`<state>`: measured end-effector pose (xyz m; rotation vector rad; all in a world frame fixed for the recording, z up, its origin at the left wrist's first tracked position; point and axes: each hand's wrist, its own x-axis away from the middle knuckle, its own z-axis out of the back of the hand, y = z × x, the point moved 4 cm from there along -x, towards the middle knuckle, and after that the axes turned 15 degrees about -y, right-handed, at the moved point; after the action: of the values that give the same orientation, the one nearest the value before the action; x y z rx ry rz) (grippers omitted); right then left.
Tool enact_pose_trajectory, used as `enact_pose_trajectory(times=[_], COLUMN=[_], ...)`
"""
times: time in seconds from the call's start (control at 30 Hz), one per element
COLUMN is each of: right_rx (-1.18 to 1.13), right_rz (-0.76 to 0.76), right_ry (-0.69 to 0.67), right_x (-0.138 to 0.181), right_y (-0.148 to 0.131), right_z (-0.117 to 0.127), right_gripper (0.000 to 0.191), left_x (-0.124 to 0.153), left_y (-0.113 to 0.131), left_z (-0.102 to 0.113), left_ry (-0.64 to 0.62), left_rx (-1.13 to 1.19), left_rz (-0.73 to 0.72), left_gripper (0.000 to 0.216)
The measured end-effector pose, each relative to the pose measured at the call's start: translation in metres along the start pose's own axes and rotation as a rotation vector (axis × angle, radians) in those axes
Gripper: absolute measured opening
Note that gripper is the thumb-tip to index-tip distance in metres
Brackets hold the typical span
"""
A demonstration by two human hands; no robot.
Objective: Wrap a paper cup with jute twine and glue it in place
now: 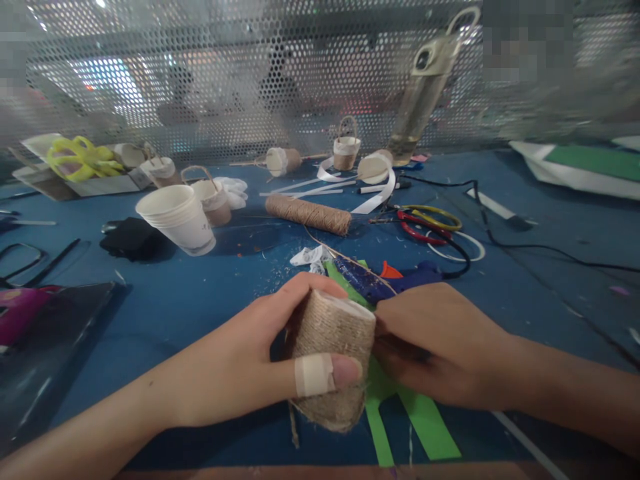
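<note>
My left hand (pixel 250 363) is wrapped round a paper cup covered in twine (pixel 333 340), its bandaged thumb across the near side. The cup is tilted, and its white rim faces up and away. At the cup's right side, my right hand (pixel 440 347) is closed, its fingertips mostly hidden behind the cup. A strand of twine (pixel 360 267) runs from the twine roll (pixel 307 215) to my right hand. Green paper (pixel 425 427) lies under the hands. Just beyond them rests a blue glue gun (pixel 400 280) with an orange trigger.
Stacked white paper cups (pixel 177 217) lean at the left, near small handled baskets (pixel 213 200). A clear bottle (pixel 420 93) stands by the perforated metal screen (pixel 225 80). Coloured wire loops (pixel 430 223) and a black cable (pixel 483 213) lie right. A dark folder (pixel 55 353) occupies the near left.
</note>
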<state>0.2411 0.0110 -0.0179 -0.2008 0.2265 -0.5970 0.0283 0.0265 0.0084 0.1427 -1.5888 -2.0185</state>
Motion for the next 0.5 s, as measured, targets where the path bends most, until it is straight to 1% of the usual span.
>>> enact_pose_trajectory(times=[0.5], right_rx=[-0.011], right_rz=[0.011], right_ry=[0.005], right_x=[0.0002], right_y=[-0.0002], right_z=[0.0010], right_gripper=[0.026], left_x=[-0.0004], left_y=[0.0009], left_z=[-0.0004], left_ry=[0.007], left_rx=[-0.020], left_rz=[-0.006], left_gripper=[0.035])
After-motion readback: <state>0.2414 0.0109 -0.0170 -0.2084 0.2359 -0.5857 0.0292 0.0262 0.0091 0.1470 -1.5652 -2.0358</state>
